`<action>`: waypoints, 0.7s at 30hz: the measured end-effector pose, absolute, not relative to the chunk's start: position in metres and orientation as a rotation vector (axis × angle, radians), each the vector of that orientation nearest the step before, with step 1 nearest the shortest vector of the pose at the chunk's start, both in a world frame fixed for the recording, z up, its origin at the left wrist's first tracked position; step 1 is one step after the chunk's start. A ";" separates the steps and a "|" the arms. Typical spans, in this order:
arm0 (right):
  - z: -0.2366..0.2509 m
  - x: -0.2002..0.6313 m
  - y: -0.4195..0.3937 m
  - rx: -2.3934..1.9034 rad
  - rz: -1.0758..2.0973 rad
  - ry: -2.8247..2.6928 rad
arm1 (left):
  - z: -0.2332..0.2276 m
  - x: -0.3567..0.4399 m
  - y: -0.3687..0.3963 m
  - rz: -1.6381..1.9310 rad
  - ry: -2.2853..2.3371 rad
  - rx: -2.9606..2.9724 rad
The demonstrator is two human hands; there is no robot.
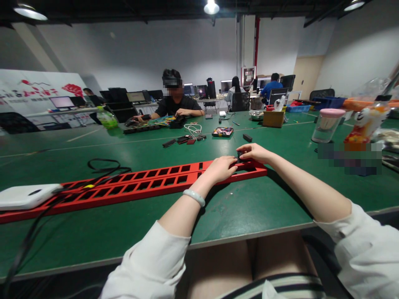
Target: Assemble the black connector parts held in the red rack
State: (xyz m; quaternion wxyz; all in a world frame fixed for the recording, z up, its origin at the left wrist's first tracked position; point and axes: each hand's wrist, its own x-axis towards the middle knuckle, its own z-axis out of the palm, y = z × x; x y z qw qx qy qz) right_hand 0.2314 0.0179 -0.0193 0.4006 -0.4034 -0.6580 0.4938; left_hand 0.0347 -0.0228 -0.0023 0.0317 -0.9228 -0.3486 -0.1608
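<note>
A long red slotted frame (pixel 156 182) lies across the green table, with two rows of rectangular openings. Near its right end my left hand (pixel 222 168), a pale bangle on the wrist, is closed over the frame, fingertips beside a small black part (pixel 239 155). My right hand (pixel 254 153) comes from the other side and pinches that black part between thumb and fingers, just above the frame. The part's exact kind is mostly hidden by the fingers. A white box-shaped device (pixel 29 196) rests on the frame's left end.
Black cables (pixel 106 166) run over the frame's left half. Beyond it lie a black block (pixel 247 137), a small tray (pixel 222 132) and several dark pieces (pixel 187 139). A pink-lidded cup (pixel 328 126) stands right. Across the table, a person (pixel 176 104) handles coloured wires.
</note>
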 end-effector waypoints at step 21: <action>-0.015 0.231 0.017 -1.057 1.078 -1.837 | -0.003 0.035 -0.022 -0.493 -1.078 -2.851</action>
